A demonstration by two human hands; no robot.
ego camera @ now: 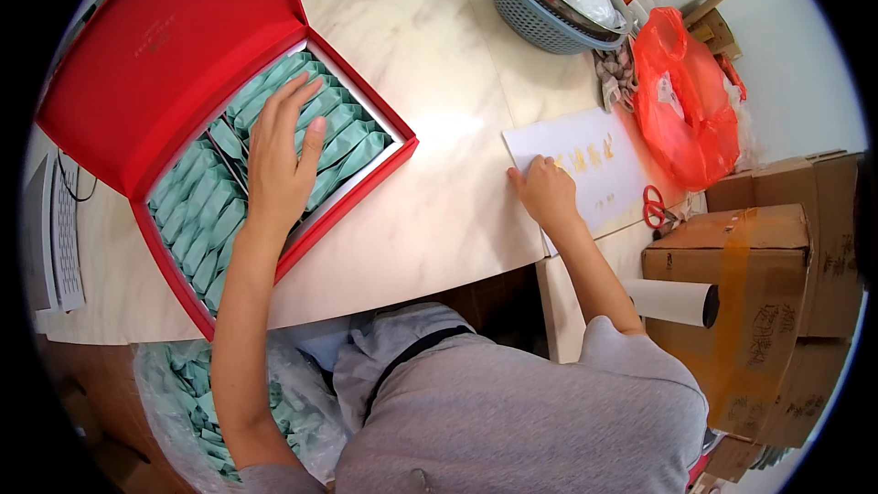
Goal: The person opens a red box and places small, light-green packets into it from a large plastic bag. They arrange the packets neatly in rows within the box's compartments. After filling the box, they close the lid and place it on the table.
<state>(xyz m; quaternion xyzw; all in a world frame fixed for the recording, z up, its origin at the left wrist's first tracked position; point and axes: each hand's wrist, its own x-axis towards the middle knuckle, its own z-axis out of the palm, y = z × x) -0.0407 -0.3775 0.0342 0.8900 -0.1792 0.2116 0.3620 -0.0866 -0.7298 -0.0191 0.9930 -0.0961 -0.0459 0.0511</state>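
Observation:
My left hand (281, 151) lies palm down over rows of small green packets (206, 199) inside a red gift box (346, 213), its fingers apart. The box stands on the marbled tabletop (425, 192) with its lid (164, 48) raised; a dark divider separates the packets into two parts. My right hand (547, 189) touches the left edge of a white sheet (617, 185) bearing gold characters. Its fingers are curled, and whether they pinch the sheet's edge cannot be told.
Red-handled scissors (655, 207) lie beside the sheet. Behind are a red plastic bag (686, 123) and a blue-gray basket (535, 20) holding bowls. Cardboard boxes (727, 302) stand at the right. A clear bag of green packets (302, 418) sits below the table's front edge, and a laptop (51, 233) at far left.

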